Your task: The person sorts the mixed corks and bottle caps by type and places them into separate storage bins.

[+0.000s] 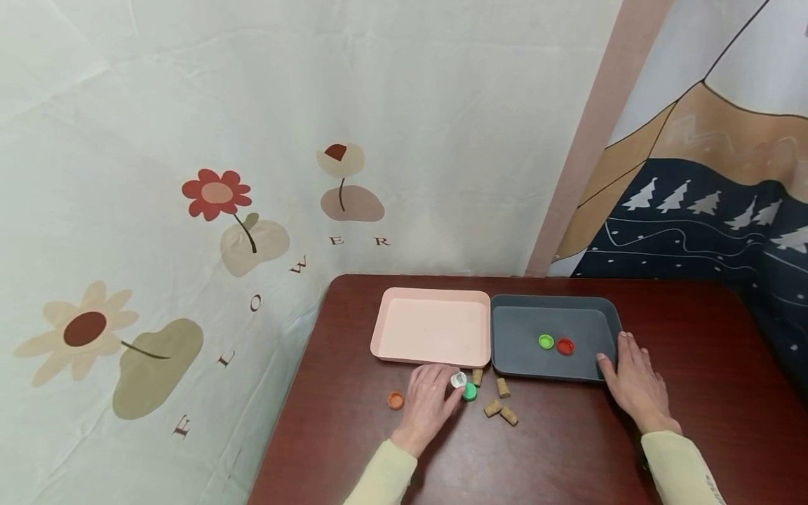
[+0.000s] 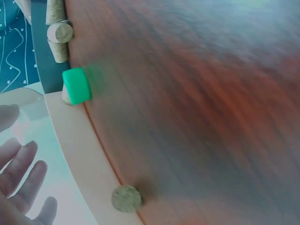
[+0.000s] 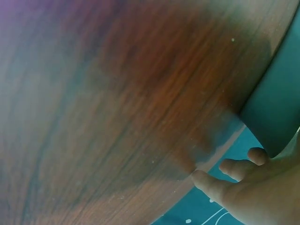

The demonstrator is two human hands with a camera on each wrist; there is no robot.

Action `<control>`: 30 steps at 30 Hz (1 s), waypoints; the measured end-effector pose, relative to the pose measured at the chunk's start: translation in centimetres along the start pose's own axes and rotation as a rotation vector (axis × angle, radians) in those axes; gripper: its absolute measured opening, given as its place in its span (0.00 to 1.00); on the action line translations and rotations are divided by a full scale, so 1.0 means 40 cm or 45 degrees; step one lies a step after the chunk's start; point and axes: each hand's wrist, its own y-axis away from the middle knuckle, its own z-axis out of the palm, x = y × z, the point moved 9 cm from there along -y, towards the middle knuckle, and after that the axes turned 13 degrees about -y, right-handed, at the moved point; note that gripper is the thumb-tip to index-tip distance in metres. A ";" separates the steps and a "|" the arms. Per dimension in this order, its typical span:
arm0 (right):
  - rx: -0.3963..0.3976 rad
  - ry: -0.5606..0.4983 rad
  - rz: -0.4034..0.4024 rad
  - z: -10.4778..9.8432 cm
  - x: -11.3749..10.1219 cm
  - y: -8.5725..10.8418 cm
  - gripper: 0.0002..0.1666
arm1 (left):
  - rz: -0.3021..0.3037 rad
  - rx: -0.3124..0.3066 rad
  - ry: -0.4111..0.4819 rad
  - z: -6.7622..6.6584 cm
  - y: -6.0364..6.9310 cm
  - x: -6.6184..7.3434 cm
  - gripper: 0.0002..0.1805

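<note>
My left hand [image 1: 426, 405] pinches a white bottle cap [image 1: 459, 379] between thumb and index finger, just in front of the pink tray [image 1: 435, 360]. A green bottle cap [image 1: 470, 391] lies beside the thumb; it also shows in the left wrist view [image 2: 76, 86]. To the hand's left is an orange bottle cap [image 1: 395, 400]. My right hand [image 1: 637, 386] rests with extended fingers at the right edge of the dark grey tray [image 1: 524, 301]. Inside that tray lie a light green cap [image 1: 546, 341] and a red cap [image 1: 565, 346].
Several corks lie before the trays, among them one cork [image 1: 503, 387] near the grey tray and another cork [image 1: 508, 416] closer to me. Both trays stand side by side at the back of the brown table [image 1: 492, 470]. Behind it hangs a printed curtain [image 1: 442, 140].
</note>
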 end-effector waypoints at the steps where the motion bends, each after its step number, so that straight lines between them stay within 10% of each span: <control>1: 0.000 0.000 0.002 0.000 0.000 0.001 0.51 | -0.003 0.010 0.019 -0.004 -0.004 0.003 0.17; 13: 0.009 -0.022 0.018 -0.001 -0.002 0.003 0.51 | 0.025 0.109 0.136 -0.025 -0.072 0.063 0.17; 30: 0.009 -0.013 0.014 0.000 -0.005 0.005 0.49 | 0.095 0.033 0.082 0.032 -0.171 0.144 0.15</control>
